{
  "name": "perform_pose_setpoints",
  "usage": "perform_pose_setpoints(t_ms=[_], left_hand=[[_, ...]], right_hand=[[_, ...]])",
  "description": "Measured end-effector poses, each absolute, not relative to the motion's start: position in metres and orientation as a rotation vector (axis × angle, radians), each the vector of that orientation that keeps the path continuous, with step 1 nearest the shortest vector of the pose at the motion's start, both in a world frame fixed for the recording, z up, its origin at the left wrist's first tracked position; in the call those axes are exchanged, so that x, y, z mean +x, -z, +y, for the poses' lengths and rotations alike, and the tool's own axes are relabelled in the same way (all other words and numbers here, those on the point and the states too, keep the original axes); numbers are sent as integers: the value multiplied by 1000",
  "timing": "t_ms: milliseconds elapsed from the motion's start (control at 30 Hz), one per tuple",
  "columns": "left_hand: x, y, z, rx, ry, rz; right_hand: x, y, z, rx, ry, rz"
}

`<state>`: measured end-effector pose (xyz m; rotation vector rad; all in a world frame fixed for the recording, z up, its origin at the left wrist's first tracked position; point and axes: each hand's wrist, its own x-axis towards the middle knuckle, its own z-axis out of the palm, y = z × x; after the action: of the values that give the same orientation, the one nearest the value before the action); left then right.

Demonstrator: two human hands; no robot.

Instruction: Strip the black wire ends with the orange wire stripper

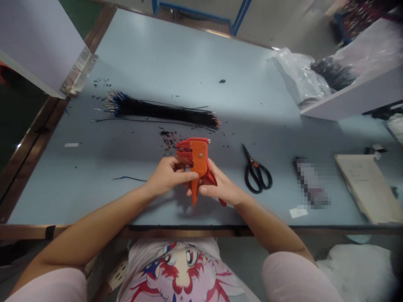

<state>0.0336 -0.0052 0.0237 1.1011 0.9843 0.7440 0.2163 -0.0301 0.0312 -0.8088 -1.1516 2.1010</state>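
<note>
both curled, left hand (166, 177), right hand (220, 188), gripping orange wire strippers (199, 158)

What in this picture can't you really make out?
All from the head view:
- Inside the orange wire stripper: the left hand covers part of it, so any wire there can't be seen.
- The pixelated object: blurred out, so its kind is unknown.
- Writing on the pale board: too small to read.
- The dark contents of the plastic bag: obscured by the plastic.
- The small black bits: too small to identify.
</note>
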Motion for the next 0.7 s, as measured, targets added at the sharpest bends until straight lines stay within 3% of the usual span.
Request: perform_pose_setpoints(t_ms=[433, 700], left_hand=[[29, -34, -6, 1139, -842, 992], [22, -27, 12, 1080, -1079, 1211]], right_hand=[[208, -17, -28, -595, -2300, -948], [216, -23, -15, -821, -1966, -853]])
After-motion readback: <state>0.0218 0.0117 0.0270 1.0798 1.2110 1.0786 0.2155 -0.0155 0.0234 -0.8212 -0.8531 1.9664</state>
